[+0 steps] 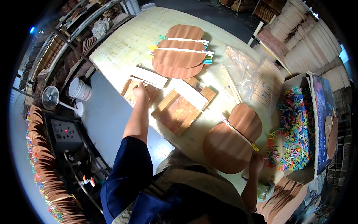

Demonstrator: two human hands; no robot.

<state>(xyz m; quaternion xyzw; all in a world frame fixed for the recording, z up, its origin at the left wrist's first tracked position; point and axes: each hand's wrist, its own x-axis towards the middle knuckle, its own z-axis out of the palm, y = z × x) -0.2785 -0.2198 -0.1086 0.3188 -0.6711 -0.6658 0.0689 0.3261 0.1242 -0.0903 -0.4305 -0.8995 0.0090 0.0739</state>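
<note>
Where guitar-shaped board [228, 143] covers it, right hand [257, 161] half hidden.

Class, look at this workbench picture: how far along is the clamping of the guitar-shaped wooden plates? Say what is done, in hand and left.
Done: a stack of guitar-shaped wooden plates lies on the pale workbench, pale strips pegged across.

In hand: the right hand holds another guitar-shaped plate with one strip; the left hand reaches a small wooden frame.

Left: loose strips in a clear bag and a cardboard box of coloured pegs.
</note>
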